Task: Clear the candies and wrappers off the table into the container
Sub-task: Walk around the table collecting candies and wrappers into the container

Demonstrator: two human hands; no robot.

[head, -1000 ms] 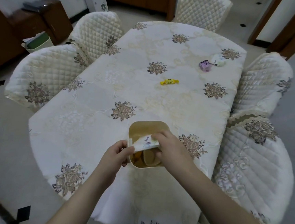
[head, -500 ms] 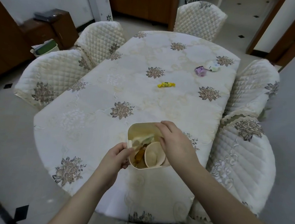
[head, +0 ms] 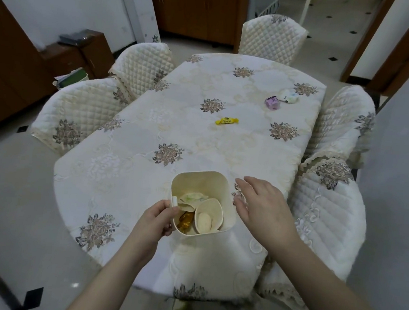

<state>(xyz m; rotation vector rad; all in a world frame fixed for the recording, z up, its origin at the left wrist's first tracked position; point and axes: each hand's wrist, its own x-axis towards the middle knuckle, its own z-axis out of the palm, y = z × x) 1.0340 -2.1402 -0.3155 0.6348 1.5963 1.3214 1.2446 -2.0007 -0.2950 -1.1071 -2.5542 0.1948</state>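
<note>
I see my left hand (head: pixel 154 221) closed on the small handle at the left rim of the cream container (head: pixel 221 181), fingers clamped around it, holding it at the near end of the table (head: pixel 123 162). Inside the container lie a pale wrapper with green print (head: pixel 193 198), an amber-gold candy (head: pixel 184 221) and a small cream cup (head: pixel 214 212) tipped on its side with a pale oval piece (head: pixel 204 221) in it (what that piece is, I cannot tell).

My right hand (head: pixel 265 207) hovers just beside the container's right wall, palm down, fingers spread apart and holding nothing.

Farther up the floral tablecloth, a yellow wrapped candy (head: pixel 226 121) lies alone near the middle, well apart from the container. Toward the far right corner sit a small purple packet (head: pixel 272 103) and, just beside it, a white rounded packet (head: pixel 289 96); whether the two touch I cannot make out. Quilted chairs (head: pixel 79 109) ring the table.
</note>
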